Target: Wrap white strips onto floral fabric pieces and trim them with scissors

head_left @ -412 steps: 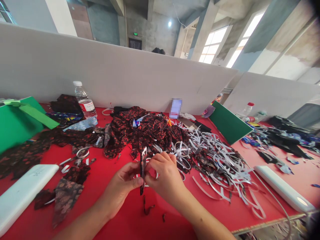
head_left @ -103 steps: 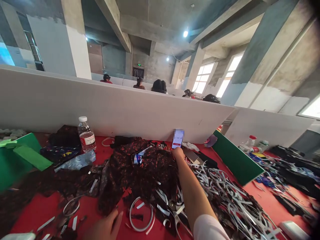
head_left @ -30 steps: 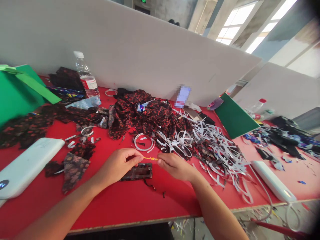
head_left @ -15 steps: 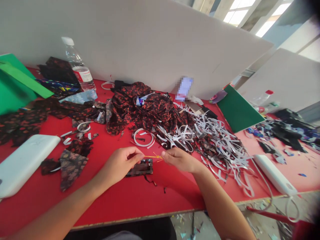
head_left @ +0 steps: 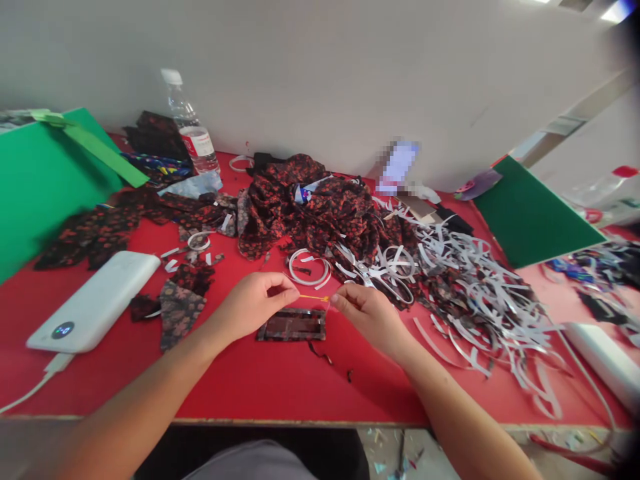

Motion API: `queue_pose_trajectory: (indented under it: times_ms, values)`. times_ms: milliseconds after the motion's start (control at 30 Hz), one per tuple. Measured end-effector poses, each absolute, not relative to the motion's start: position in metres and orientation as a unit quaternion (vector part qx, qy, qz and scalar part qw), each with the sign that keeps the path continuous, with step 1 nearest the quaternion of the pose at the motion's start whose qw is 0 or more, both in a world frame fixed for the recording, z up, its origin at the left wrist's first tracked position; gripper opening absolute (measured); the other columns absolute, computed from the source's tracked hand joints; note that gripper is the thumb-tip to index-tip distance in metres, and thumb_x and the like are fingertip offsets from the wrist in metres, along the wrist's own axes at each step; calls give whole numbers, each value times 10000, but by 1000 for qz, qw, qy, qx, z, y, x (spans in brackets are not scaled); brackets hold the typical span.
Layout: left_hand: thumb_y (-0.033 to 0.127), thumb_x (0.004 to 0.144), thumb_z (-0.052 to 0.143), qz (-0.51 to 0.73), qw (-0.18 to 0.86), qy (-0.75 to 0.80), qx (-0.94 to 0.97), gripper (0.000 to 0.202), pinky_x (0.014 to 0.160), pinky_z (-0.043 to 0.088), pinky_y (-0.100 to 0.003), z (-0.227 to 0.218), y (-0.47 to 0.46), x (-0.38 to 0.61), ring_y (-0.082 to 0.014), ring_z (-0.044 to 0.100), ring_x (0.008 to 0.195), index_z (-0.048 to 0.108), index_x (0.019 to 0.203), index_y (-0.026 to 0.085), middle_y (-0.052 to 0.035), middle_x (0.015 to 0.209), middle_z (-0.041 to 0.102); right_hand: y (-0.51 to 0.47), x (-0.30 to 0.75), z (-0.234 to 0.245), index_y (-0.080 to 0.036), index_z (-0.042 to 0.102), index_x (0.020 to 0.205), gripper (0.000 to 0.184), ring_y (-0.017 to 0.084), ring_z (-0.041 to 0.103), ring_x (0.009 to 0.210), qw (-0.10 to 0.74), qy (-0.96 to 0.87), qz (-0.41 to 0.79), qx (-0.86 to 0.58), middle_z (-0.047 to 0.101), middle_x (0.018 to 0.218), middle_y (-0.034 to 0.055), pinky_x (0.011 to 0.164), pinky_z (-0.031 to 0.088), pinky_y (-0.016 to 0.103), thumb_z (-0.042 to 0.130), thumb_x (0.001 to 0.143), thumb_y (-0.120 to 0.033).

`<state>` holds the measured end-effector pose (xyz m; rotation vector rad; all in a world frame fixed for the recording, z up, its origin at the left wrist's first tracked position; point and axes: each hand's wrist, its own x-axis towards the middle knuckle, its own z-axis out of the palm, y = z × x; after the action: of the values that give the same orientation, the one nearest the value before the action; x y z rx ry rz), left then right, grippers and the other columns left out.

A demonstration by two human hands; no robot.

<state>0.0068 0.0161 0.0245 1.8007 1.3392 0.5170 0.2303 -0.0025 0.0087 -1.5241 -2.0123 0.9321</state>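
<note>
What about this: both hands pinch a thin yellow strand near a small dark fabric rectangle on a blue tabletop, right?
Not quite. The head view shows the left hand and right hand pinching the thin yellow strand near the small dark fabric rectangle, but the tabletop is red, not blue.

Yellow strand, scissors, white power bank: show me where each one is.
yellow strand [head_left: 315, 297]: head view, its middle span
scissors [head_left: 367, 276]: head view, blades by the pivot
white power bank [head_left: 100, 297]: head view, middle of top face
</note>
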Motion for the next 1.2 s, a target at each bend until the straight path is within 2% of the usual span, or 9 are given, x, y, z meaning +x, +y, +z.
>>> queue_pose_trajectory:
  times_ms: [133, 233, 300, 367, 600, 733, 867, 1033, 1200]
  values:
    - [396, 800, 532, 191, 418, 531, 712, 249, 579, 398, -230, 22, 14, 10, -159, 589, 646, 653, 722, 193, 22, 665, 657, -2, 234, 7, -180, 605, 889, 236, 94, 311, 472, 236, -718, 342, -559, 371, 519, -72, 465, 236, 224, 512, 856, -394]
    - [392, 798, 528, 187, 427, 527, 711, 245, 581, 406, -232, 20, 12, 13, -157, 590, 636, 651, 724, 193, 20, 666, 657, 0, 239, 9, -173, 641, 983, 278, 102, 388, 511, 233, -721, 381, -530, 483, 567, -43, 496, 295, 218, 511, 860, -386]
    - [395, 800, 521, 189, 425, 525, 713, 249, 585, 412, -237, 19, 12, 15, -162, 594, 639, 647, 725, 193, 16, 671, 660, 1, 242, 12, -160, 669, 939, 287, 117, 480, 603, 213, -724, 429, -496, 585, 687, 0, 563, 358, 219, 499, 867, -380]
    - [391, 799, 518, 188, 422, 521, 718, 247, 589, 415, -242, 18, 11, 16, -168, 599, 650, 644, 725, 193, 10, 679, 664, 3, 247, 13, -145, 677, 857, 299, 122, 506, 648, 181, -724, 466, -475, 604, 725, 11, 598, 380, 220, 497, 868, -384]
    - [362, 781, 533, 166, 433, 507, 727, 206, 592, 413, -243, 17, 7, 20, -172, 608, 668, 648, 719, 202, 9, 694, 672, 8, 257, 10, -139, 611, 745, 297, 77, 355, 538, 99, -731, 473, -481, 424, 577, -53, 492, 285, 196, 532, 848, -407]
    - [349, 771, 543, 157, 409, 514, 737, 198, 575, 397, -245, 13, 5, 24, -165, 590, 632, 639, 680, 202, 9, 672, 665, 10, 255, 12, -146, 563, 678, 312, 74, 325, 522, 59, -753, 443, -484, 365, 549, -66, 483, 252, 202, 500, 870, -383]
    - [312, 761, 552, 147, 362, 515, 763, 174, 599, 396, -258, 10, 5, 25, -177, 594, 669, 630, 653, 199, -9, 711, 668, 9, 250, 12, -143, 568, 670, 311, 80, 358, 533, 33, -799, 378, -466, 433, 570, -47, 510, 258, 214, 448, 904, -308]
    - [270, 816, 489, 137, 313, 496, 798, 207, 686, 406, -277, 8, 5, 26, -199, 599, 784, 631, 680, 204, -25, 759, 685, 5, 245, 9, -143, 603, 706, 301, 88, 402, 542, 25, -807, 338, -483, 523, 614, -14, 522, 261, 227, 435, 911, -285]
    - [235, 815, 486, 126, 261, 492, 821, 208, 657, 389, -296, 2, 3, 27, -202, 545, 729, 589, 637, 205, -26, 670, 621, 1, 241, 10, -152, 602, 685, 281, 86, 397, 514, 22, -803, 317, -505, 537, 591, -11, 497, 241, 234, 458, 895, -273]
